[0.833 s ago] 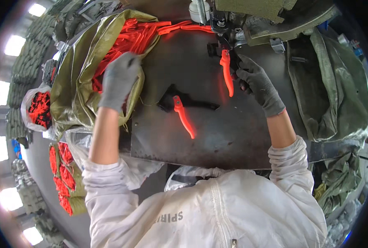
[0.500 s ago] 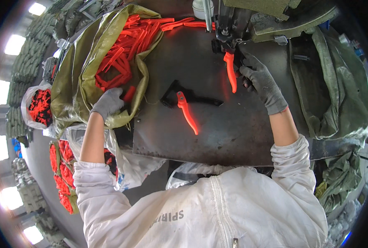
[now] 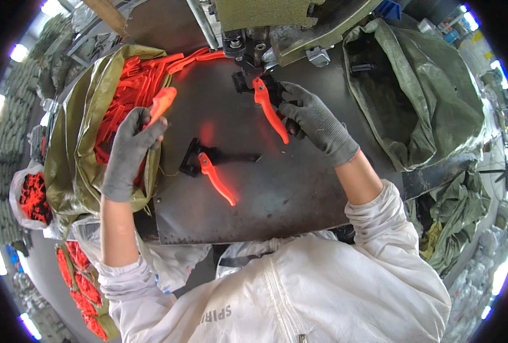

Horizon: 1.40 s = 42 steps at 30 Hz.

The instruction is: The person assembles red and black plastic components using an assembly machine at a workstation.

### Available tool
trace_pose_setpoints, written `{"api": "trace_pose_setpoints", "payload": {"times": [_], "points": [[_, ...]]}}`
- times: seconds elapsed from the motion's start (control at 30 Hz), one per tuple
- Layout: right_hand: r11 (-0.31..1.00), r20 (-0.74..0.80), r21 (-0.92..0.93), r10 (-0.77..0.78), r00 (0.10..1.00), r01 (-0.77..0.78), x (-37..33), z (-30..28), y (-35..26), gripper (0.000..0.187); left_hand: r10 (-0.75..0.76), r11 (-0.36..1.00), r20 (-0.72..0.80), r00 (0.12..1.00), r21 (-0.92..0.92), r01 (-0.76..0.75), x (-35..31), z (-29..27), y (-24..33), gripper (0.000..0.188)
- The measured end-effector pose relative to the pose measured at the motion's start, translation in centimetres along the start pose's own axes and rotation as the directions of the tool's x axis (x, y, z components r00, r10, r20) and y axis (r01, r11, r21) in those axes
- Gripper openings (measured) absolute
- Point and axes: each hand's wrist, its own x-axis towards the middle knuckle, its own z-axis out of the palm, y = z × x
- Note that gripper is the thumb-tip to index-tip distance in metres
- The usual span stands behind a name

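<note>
- Simultaneously, a worker in a white jacket (image 3: 322, 286) has both grey-gloved hands raised over a dark metal table (image 3: 191, 223).
- The left hand (image 3: 133, 151) is closed around a red handle (image 3: 162, 102), whose end juts up past the thumb toward the upper right, at the near side of an olive sack (image 3: 65, 154).
- The right hand (image 3: 314, 120) grips a black frame (image 3: 273, 90), fingers curled against its right side; parts of the grip are hidden by the glove.
- The frame sits beneath the head of a green press (image 3: 265, 14), with an attached handle (image 3: 272, 114), also red, slanting down toward the worker.
- Between the hands, a second frame (image 3: 191, 159) lies on the table, its own red arm (image 3: 218, 183) pointing toward the near edge.
- Loose red handles (image 3: 122, 91) crowd the mouth of the olive sack, a few more stretching from it toward the press.
- At right, a dark green sack (image 3: 454, 91) gapes, a small black piece (image 3: 362, 67) at its far side.
- Far left, a white bag (image 3: 15, 187) holds red and black parts.
</note>
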Motion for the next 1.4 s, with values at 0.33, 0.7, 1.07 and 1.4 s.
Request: {"api": "trace_pose_setpoints", "payload": {"times": [0.33,0.7,1.07,1.4], "points": [[0.998,0.013,-0.025,0.057,0.998,-0.056,1.3,-0.9,2.7,0.058,-0.217,0.892,0.12,0.969,-0.379,0.247,1.5,9.3,1.5,0.036],[0.947,0.011,0.318,-0.052,0.999,0.046,0.4,0.5,3.5,0.049,-0.029,0.863,0.284,0.958,-0.477,0.167,2.8,13.9,5.6,0.042],[0.332,-0.541,-0.841,-0.484,0.688,-0.428,5.3,-33.2,7.7,0.064,-0.167,0.811,0.143,0.976,-0.544,0.218,3.0,16.4,-3.8,0.027],[0.157,-0.122,-0.987,-0.517,0.847,-0.046,2.5,-18.7,3.4,0.03,-0.183,0.846,0.219,0.959,-0.462,0.266,4.4,16.2,-0.8,0.032]]}}
